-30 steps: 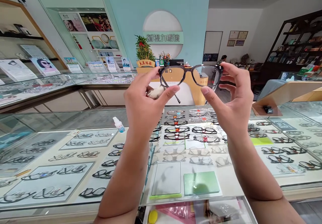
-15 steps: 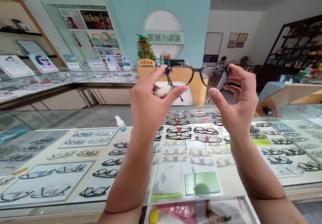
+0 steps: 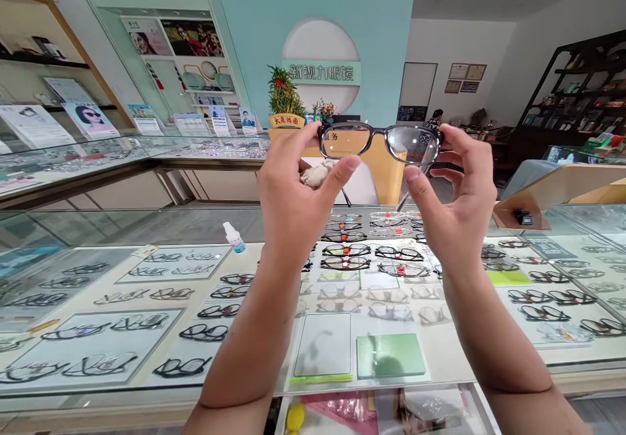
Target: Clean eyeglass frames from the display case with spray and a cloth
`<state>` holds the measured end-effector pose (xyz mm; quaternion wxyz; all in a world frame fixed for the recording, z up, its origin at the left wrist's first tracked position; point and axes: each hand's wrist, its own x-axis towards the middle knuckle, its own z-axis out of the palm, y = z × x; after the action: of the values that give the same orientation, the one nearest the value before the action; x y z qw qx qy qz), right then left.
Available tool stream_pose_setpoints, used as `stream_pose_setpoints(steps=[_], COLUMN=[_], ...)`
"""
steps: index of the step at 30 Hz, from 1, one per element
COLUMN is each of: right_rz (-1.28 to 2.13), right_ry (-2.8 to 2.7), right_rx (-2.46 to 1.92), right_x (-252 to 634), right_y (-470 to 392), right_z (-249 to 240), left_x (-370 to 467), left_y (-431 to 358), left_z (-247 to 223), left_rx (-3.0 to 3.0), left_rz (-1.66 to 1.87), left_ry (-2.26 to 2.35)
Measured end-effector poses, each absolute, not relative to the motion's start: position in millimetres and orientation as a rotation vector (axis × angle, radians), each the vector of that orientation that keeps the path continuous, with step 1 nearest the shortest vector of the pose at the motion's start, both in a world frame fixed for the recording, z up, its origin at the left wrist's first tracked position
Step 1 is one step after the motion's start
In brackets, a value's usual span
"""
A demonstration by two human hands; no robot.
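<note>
Both my hands hold up a pair of black-framed eyeglasses (image 3: 378, 132) above the glass counter, lenses facing me. My left hand (image 3: 296, 190) pinches the left end of the frame between thumb and fingers. A crumpled whitish cloth (image 3: 315, 174) is tucked in that same palm. At the other end, my right hand (image 3: 454, 190) grips the right corner, its thumb below the lens and the other fingers curled behind. The temples point away from me, partly hidden by the hands.
A small white spray bottle (image 3: 234, 238) stands on the glass counter (image 3: 244, 389). Rows of eyeglasses (image 3: 346, 263) lie in the display. A drawer (image 3: 391, 412) with assorted items shows at the front edge. Farther back are a potted plant (image 3: 283, 96) and a seated person (image 3: 434, 119).
The eyeglasses have tilted and shifted slightly left, with a temple now showing more below the right lens. Both hands keep their hold.
</note>
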<state>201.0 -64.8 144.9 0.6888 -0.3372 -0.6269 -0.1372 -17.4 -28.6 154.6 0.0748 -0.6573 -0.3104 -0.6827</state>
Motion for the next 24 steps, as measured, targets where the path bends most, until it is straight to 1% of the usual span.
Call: stream_pose_setpoints(steps=[4, 10, 18, 24], right_rz=[-0.338, -0.256, -0.110, -0.044], right_ry=[-1.417, -1.434, -1.549, -1.568], right_rx=[-0.736, -0.750, -0.801, -0.792], right_x=[198.9, 203.1, 207.8, 212.4], right_y=[-65.4, -60.8, -49.8, -48.2], right_z=[144.9, 142.9, 137.8, 136.7], left_x=[-18.2, -21.4, -18.2, -14.2], left_y=[-21.0, -17.1, -25.1, -26.8], left_z=[150.7, 150.0, 152.7, 151.9], left_rx=[-1.954, -1.972, -1.836, -1.842], left_rz=[-2.048, -2.065, -2.049, -2.106], left_ry=[-0.892, -0.836, -0.817, -0.792])
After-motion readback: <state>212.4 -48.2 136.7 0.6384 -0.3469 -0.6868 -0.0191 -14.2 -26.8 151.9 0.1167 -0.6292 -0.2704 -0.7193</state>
